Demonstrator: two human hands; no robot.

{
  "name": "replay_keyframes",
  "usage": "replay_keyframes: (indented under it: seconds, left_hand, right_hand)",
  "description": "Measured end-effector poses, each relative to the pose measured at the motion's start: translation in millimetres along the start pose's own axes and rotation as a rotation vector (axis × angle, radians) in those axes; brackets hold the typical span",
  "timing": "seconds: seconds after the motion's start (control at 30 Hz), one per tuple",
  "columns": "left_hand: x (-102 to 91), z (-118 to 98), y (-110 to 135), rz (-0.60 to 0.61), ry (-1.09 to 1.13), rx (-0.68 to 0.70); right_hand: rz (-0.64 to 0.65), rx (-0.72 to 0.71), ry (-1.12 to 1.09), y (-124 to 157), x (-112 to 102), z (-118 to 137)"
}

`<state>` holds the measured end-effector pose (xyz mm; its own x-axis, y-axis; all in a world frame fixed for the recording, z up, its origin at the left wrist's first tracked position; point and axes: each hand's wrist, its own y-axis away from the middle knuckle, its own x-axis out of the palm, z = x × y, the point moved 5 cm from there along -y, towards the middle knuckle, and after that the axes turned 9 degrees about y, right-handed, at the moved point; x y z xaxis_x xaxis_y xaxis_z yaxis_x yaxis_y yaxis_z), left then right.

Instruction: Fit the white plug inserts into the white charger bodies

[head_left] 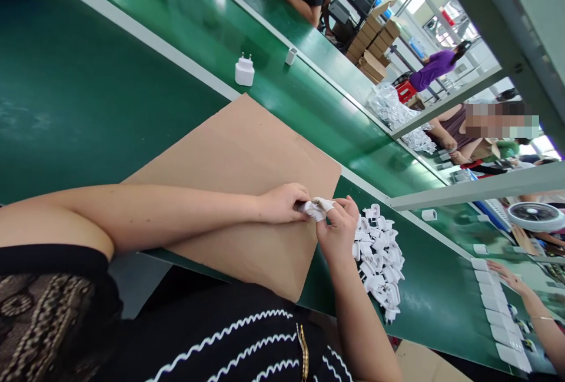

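My left hand (282, 203) is closed, its fingertips pinched on a small white piece that is mostly hidden. My right hand (339, 230) meets it from the right, holding a crumpled white cloth (318, 208) with brownish smudges against that piece. Both hands are just above a sheet of brown cardboard (229, 152) on the green table. Close beside my right hand lies a heap of white plastic charger parts (379, 255). Farther off, on the green conveyor belt, a white charger plug (244, 71) stands with its two pins up.
Another small white charger (291, 56) is by the belt's far rail. A grey metal frame post (477, 185) crosses at right. Rows of white pieces (497, 314) lie near a co-worker's hand (505, 276). Across the belt are other people and clear plastic bags (392, 108).
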<state>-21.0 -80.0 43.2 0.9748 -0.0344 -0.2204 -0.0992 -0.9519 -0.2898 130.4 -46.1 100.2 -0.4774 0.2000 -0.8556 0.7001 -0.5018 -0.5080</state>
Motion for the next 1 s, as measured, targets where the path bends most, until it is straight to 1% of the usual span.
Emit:
replay_keyframes:
  seconds: [0.1, 0.2, 0.27, 0.37, 0.43, 0.5, 0.57, 0.63, 0.7, 0.77, 0.83, 0.9, 0.93, 1.0]
  left_hand:
    - [0.9, -1, 2, -0.032, -0.042, -0.019]
    - [1.6, -2, 4, -0.057, -0.04, -0.071]
    - [2.4, -2, 4, -0.025, -0.004, -0.106]
    - [3.2, -2, 3, 0.059, -0.012, -0.147]
    - [1.1, -4, 2, 0.063, -0.096, -0.141]
    - [-1.4, -6, 2, 0.056, -0.171, -0.132]
    - [-2.2, -6, 2, 0.074, -0.183, -0.157]
    - [-1.6, -2, 3, 0.097, -0.168, -0.196]
    - [-1.7, 3, 4, 0.066, -0.166, -0.224]
    - [-2.9, 9, 6, -0.01, -0.154, -0.257]
    - [-3.1, 15, 7, -0.046, -0.121, -0.29]
    - [-4.0, 20, 4, -0.015, -0.116, -0.321]
    - [-6.3, 21, 1, 0.007, -0.144, -0.337]
    - [-17.0, 24, -12, 0.023, -0.256, -0.351]
  right_hand:
    - [-0.026, 0.036, 0.047, 3, 2, 0]
    - [-0.003, 0.024, 0.041, 7, 4, 0]
    - [0.052, 0.008, 0.038, 7, 7, -1]
    - [0.144, 0.036, 0.063, 3, 10, -5]
    - [0.186, 0.043, 0.081, -1, 10, -5]
    - [0.221, 0.009, 0.086, -4, 10, -4]
    - [0.245, -0.008, 0.084, -6, 13, -4]
    - [0.255, 0.021, 0.08, -7, 17, -5]
    - [0.253, 0.067, 0.069, -7, 22, -6]
    - [0.256, 0.11, 0.052, -4, 26, -5]
    - [0.248, 0.156, 0.046, 1, 24, -6]
    - [0.239, 0.199, 0.079, 9, 13, -9]
    - [0.254, 0.203, 0.112, 13, 6, -11]
    - [0.352, 0.174, 0.194, 23, -4, -16]
